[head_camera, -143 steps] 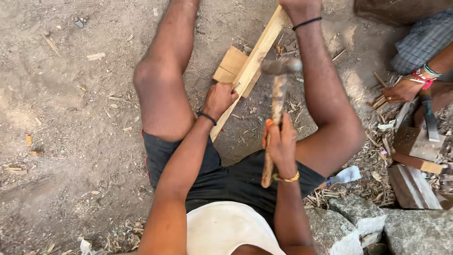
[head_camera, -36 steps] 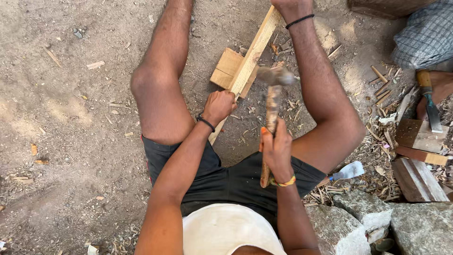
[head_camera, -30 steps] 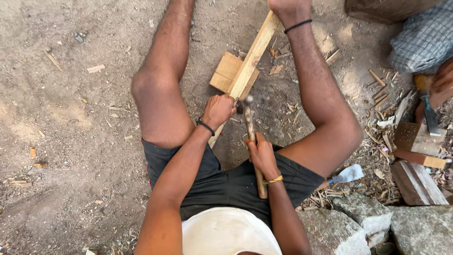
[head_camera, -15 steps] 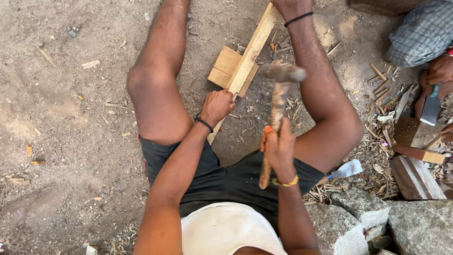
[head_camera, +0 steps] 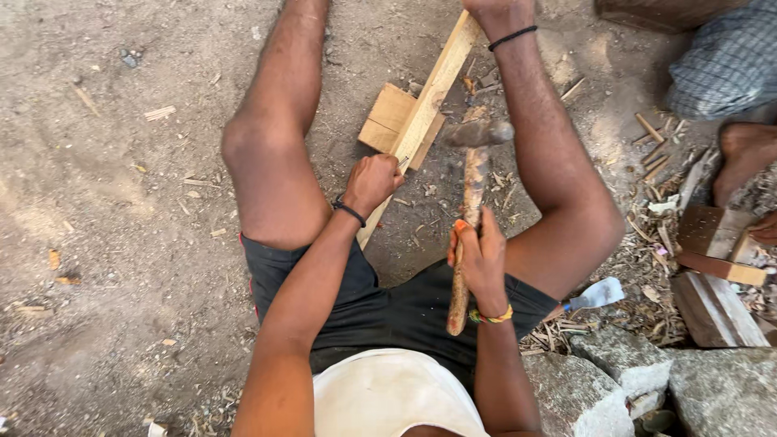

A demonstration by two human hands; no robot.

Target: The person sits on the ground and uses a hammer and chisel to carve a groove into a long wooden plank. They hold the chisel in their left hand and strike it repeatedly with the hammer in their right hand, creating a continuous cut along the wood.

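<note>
I sit on the dirt with my legs spread. A long pale wooden slat [head_camera: 435,85] lies between them across a flat wooden block [head_camera: 387,118], and my right foot rests on its far end. My left hand [head_camera: 371,181] is closed around a small metal tool, mostly hidden in the fist, and presses it against the slat's edge. My right hand [head_camera: 479,260] grips the wooden handle of a hammer [head_camera: 476,134], whose dark head is lifted above the ground to the right of the slat.
Another person sits at the right: a checked cloth [head_camera: 728,58] and a foot [head_camera: 743,149] show. Dark wooden blocks [head_camera: 715,243], grey stones [head_camera: 631,379], a small pale blade [head_camera: 596,294] and scattered wood chips lie by my right thigh.
A second ago the hammer had swung down onto the tool in my left hand. It is now lifted again, head up. My left hand stays at the slat.
</note>
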